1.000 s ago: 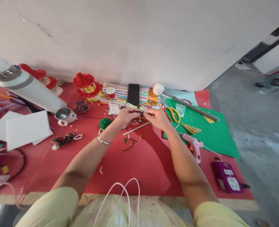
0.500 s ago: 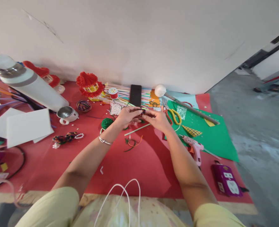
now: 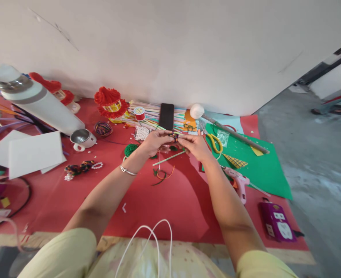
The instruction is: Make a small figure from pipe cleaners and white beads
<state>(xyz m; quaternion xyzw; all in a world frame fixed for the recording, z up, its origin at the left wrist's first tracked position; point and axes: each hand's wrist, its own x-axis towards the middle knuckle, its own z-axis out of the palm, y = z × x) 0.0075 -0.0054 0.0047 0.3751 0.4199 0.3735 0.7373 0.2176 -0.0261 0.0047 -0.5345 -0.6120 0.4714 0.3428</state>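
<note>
Multicoloured small knotted cord piece [image 3: 174, 136] sits btwn both hands, held up just above the red sheet [image 3: 164, 204] on the floor, approx. centre of view. Left hand [image 3: 154, 142], w/ a silver bangle [image 3: 127, 170] at the wrist, has fingers closed on the piece's left end. Right hand [image 3: 196, 146] pinches the right end, fingers closed too. Hands nearly touch. Just below them lie a pale green straw [image 3: 169, 158] & loose orange-green cord scraps [image 3: 163, 175]. Round green yarn ball [image 3: 130, 149] is near the left wrist. Black phone [image 3: 166, 116] lies beyond the hands on a stack of pastel straws [image 3: 150, 110]. Yellow-handled scissors [image 3: 213, 141] rest by the green paper sheet [image 3: 260, 166], right of the right hand. Pink glue gun [image 3: 238, 181] lies near the right forearm.
</note>
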